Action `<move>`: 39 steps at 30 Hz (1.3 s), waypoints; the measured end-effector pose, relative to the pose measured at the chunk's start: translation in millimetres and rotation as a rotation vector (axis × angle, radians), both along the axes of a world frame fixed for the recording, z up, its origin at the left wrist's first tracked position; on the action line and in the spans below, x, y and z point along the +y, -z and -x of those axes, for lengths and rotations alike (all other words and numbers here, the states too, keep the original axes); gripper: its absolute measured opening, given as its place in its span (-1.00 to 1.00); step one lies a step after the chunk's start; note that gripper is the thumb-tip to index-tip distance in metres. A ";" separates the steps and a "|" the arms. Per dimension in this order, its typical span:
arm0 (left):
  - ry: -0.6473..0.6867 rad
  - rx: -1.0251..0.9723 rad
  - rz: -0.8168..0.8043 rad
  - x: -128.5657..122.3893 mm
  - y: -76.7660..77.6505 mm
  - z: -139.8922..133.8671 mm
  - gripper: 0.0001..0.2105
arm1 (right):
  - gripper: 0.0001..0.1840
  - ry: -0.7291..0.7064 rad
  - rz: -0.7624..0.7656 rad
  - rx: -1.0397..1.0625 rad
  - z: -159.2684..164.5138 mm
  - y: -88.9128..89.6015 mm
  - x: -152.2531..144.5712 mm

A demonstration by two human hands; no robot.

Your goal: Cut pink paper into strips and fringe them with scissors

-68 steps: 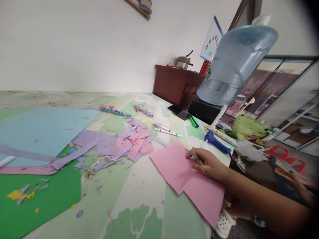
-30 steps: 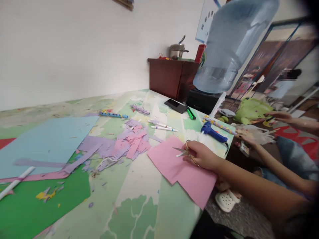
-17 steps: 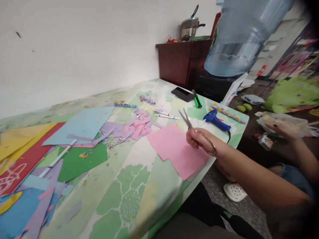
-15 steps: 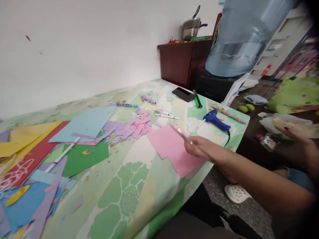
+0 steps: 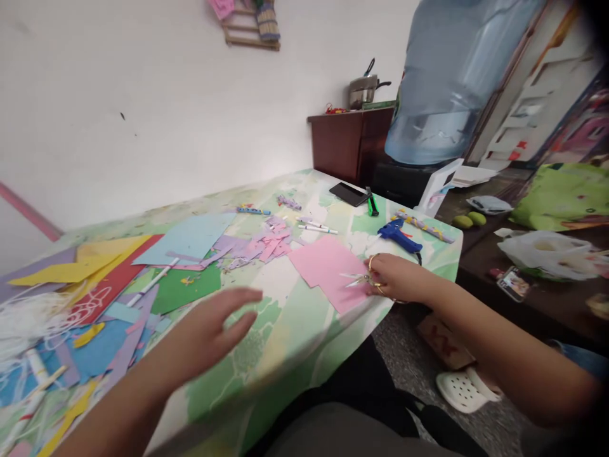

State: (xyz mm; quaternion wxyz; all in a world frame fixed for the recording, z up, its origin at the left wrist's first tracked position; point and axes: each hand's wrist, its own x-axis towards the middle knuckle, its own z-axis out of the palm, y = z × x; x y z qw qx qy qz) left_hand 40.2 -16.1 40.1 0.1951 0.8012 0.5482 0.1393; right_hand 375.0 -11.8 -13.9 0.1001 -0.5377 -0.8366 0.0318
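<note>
At the surface's edge (image 5: 351, 330), the right hand (image 5: 397, 276) gripped gold-handled metal scissors (image 5: 366, 278) over notched pink paper (image 5: 328, 263). The spread left hand (image 5: 214, 327) suited bracing it.

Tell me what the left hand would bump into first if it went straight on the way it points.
Probably the flat pink paper sheet: the left hand points across the green-and-white patterned tablecloth toward it. The hand's height is unclear, so it might pass above.

No text, label or number can be read.
</note>
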 end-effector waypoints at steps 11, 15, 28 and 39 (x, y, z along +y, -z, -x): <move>0.152 0.329 0.035 137.4 42.5 -140.7 -0.70 | -0.72 0.289 -0.081 0.067 71.1 18.0 -16.6; 0.162 0.286 0.168 137.9 43.7 -128.4 -0.72 | -0.79 0.144 -0.038 0.051 66.7 17.2 -12.2; 0.042 -0.229 0.779 61.8 19.2 -13.2 -0.67 | -0.72 0.098 -0.192 0.437 82.6 -18.7 36.5; -0.261 -0.246 0.718 86.4 43.7 -60.0 -0.56 | -0.65 0.212 -0.066 0.354 131.8 -10.9 61.7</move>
